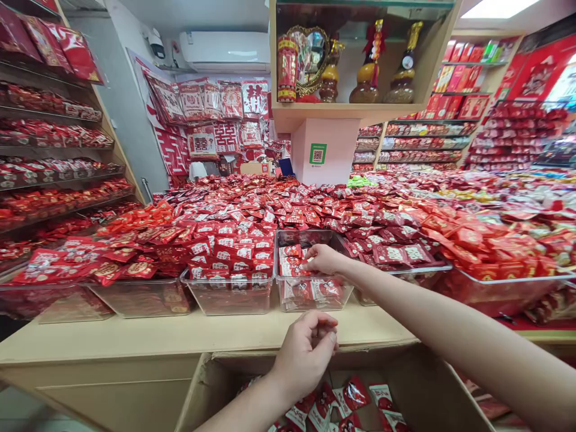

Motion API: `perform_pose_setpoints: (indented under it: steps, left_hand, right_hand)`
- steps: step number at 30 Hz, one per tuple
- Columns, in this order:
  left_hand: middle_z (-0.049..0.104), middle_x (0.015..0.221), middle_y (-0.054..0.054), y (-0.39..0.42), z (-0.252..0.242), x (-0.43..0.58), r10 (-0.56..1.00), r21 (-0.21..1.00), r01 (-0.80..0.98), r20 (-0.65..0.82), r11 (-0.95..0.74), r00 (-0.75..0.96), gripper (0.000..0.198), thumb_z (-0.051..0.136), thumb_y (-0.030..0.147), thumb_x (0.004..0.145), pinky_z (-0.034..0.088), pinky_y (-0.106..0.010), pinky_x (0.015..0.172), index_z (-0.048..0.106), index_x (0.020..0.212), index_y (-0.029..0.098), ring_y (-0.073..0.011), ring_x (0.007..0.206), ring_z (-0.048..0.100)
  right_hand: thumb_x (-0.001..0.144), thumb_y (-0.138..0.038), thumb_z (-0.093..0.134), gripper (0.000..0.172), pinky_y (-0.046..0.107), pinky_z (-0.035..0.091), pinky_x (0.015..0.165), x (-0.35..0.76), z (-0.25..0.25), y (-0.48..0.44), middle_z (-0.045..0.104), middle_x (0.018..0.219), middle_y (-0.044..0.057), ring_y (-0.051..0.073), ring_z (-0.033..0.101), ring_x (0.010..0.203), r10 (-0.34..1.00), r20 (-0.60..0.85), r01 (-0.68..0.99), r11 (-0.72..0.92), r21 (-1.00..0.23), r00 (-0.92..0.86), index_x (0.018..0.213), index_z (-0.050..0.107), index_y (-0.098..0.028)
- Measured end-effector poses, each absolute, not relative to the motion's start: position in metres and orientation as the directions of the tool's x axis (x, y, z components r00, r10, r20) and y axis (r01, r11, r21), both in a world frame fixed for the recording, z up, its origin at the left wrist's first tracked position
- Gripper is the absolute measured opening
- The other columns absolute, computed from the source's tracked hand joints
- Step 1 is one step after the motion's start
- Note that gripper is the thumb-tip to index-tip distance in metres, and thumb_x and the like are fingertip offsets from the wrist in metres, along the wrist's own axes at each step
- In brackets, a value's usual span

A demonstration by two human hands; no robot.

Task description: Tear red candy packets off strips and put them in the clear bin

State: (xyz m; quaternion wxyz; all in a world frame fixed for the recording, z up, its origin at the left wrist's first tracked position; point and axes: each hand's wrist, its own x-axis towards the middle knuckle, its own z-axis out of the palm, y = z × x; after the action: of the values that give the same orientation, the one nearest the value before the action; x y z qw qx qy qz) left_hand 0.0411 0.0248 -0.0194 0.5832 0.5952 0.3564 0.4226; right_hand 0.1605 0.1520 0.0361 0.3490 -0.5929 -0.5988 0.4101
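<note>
My right hand (324,259) reaches forward into a clear plastic bin (310,303) that is partly filled with small red snack packets (294,267); its fingers are curled down among the packets, pinching at one. My left hand (306,351) hovers over an open cardboard box (202,384) at the counter's near edge, fingers curled together with nothing visible in them. More red and white packets (355,396) lie loose in the bottom of that box.
Neighbouring clear bins (229,297) brim with red packets across a wide display. A beige counter ledge (135,333) runs in front. Shelves of red goods (54,138) stand left and right; a pink pillar (324,150) with a shelf of ornaments rises behind.
</note>
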Motion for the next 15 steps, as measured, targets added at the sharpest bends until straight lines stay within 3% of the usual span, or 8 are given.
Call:
perform_pose_setpoints:
  steps: [9, 15]
  left_hand:
    - [0.054, 0.070, -0.001, 0.024, -0.016, 0.036, 0.869, 0.919, 0.197, 0.229, -0.341, 0.439, 0.013, 0.049, 0.013, 0.071, 0.040, -0.022, 0.060, 0.060, 0.077, 0.016, -0.0121, 0.063, 0.049]
    - [0.055, 0.071, -0.001, 0.024, -0.013, 0.036, 0.852, 0.899, 0.229, 0.234, -0.373, 0.469, 0.013, 0.048, 0.012, 0.072, 0.040, -0.020, 0.060, 0.060, 0.077, 0.015, -0.0109, 0.063, 0.049]
  right_hand:
    - [0.055, -0.003, 0.059, 0.025, 0.021, 0.042, 0.039, 0.145, 0.028, 0.156, 0.050, 0.038, -0.007, 0.013, 0.053, 0.038, 0.914, -0.355, 0.568, -0.190, -0.801, -0.195, 0.071, 0.047, -0.018]
    - [0.060, -0.014, 0.061, 0.012, 0.022, 0.045, 0.043, 0.142, 0.029, 0.157, 0.056, 0.047, -0.002, 0.012, 0.055, 0.044, 0.920, -0.337, 0.734, -0.086, -0.674, -0.202, 0.066, 0.051, -0.016]
